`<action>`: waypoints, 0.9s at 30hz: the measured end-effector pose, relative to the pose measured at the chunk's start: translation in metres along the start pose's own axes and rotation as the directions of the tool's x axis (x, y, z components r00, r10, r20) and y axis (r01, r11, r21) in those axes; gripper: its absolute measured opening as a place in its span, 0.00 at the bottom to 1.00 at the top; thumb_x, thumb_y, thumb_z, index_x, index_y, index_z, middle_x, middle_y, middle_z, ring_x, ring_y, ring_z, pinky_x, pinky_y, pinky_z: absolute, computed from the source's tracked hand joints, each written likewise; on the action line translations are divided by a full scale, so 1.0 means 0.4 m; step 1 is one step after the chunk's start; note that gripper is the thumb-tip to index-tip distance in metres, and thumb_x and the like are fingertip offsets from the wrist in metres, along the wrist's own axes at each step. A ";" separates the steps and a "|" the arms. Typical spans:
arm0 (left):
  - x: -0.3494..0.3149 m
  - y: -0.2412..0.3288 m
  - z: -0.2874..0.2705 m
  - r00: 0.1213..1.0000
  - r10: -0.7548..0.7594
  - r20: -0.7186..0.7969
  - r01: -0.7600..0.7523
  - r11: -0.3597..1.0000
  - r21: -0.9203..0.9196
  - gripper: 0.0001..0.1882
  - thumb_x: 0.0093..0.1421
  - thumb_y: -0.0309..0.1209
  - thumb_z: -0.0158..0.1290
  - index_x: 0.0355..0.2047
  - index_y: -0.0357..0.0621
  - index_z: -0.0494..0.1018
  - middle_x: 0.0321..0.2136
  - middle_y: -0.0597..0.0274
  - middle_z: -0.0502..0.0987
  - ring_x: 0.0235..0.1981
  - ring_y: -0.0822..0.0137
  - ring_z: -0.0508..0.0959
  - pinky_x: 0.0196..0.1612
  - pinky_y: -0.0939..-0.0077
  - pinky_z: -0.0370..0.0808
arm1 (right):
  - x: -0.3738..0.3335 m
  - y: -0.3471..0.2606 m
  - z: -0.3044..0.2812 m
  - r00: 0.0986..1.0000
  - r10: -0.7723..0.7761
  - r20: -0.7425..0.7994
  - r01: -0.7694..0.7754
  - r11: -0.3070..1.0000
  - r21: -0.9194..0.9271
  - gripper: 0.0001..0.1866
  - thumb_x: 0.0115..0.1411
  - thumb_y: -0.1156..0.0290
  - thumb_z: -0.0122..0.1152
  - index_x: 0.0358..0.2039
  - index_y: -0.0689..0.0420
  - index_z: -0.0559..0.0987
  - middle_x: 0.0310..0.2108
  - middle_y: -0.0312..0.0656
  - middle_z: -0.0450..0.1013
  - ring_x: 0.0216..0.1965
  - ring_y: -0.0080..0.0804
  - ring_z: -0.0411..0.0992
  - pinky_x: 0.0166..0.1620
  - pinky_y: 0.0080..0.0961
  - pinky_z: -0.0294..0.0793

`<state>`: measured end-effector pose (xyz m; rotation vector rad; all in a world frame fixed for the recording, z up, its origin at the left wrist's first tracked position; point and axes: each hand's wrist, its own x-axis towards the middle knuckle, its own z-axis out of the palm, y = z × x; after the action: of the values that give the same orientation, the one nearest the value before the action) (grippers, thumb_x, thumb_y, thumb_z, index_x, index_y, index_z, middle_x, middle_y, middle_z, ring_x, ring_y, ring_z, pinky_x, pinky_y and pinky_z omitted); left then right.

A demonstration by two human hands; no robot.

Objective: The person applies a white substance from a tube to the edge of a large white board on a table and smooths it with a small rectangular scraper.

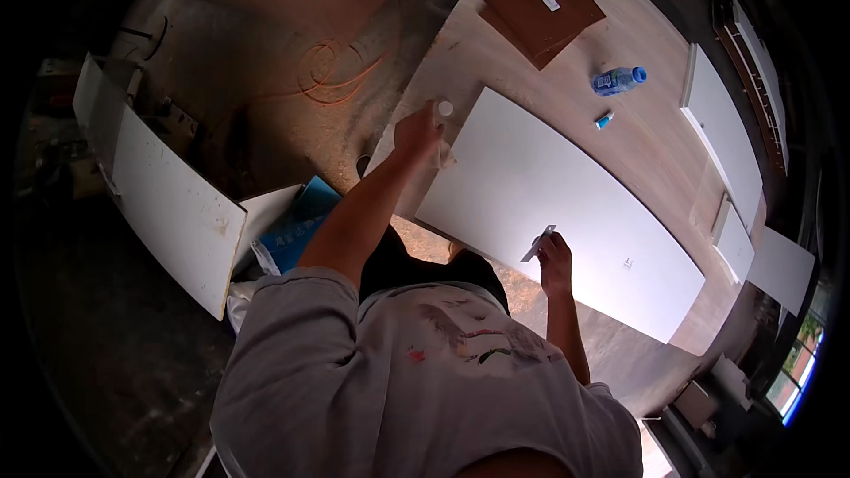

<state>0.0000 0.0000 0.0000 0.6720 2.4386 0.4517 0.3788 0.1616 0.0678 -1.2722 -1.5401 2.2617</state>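
A large white panel (549,204) lies on the workbench in front of me. At its left end my left hand (418,133) is closed around a translucent thing with a round white end (445,109), possibly a bottle; its lower part is faint against the bench. Over the near edge of the panel, my right hand (555,258) pinches a small flat grey metal piece (537,244), held tilted. The fingertips behind this piece are partly hidden.
Brown boards (544,13), a blue-labelled bottle (618,80) and a small blue-and-white tube (605,120) lie farther back on the workbench (655,150). More white panels (724,128) sit at right. An orange hose (332,75) coils on the floor; a long panel (168,195) stands at left.
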 end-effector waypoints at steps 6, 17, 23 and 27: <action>0.256 -0.108 -0.047 0.894 0.446 0.031 -0.447 0.888 0.109 0.18 0.53 0.34 0.58 0.45 0.46 0.72 0.39 0.53 0.78 0.42 0.51 0.79 0.41 0.56 0.77 | -0.086 -0.051 0.362 0.989 -0.023 -0.149 0.092 0.875 0.475 0.09 0.62 0.71 0.59 0.44 0.54 0.77 0.46 0.41 0.76 0.55 0.38 0.71 0.53 0.42 0.71; 0.180 -0.194 -0.104 0.814 0.415 0.406 -0.478 0.876 0.064 0.31 0.53 0.32 0.54 0.56 0.38 0.59 0.43 0.45 0.76 0.42 0.47 0.79 0.44 0.54 0.77 | -0.086 -0.058 0.743 0.914 0.056 -0.402 0.152 0.871 0.468 0.01 0.62 0.73 0.59 0.33 0.52 0.77 0.46 0.41 0.77 0.50 0.30 0.74 0.52 0.29 0.70; 0.226 -0.158 -0.161 0.759 0.573 0.309 -0.630 0.766 0.128 0.29 0.54 0.40 0.60 0.54 0.47 0.65 0.41 0.51 0.79 0.45 0.50 0.78 0.47 0.57 0.75 | -0.126 0.038 0.778 0.904 0.023 -0.427 0.234 0.809 0.540 0.03 0.63 0.72 0.58 0.36 0.54 0.78 0.45 0.41 0.77 0.48 0.32 0.75 0.49 0.29 0.72; 0.238 0.001 -0.147 0.731 0.606 0.315 -0.657 0.750 0.082 0.27 0.53 0.40 0.60 0.51 0.45 0.67 0.42 0.49 0.79 0.45 0.50 0.78 0.46 0.57 0.75 | -0.251 0.046 0.827 0.818 0.062 -0.572 0.336 0.755 0.563 0.05 0.64 0.69 0.58 0.36 0.55 0.79 0.45 0.41 0.77 0.47 0.30 0.75 0.48 0.29 0.73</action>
<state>-0.1031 0.0430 0.0055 1.5689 1.9468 0.3515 0.2200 -0.1345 0.1516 -1.3439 -0.5364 1.7978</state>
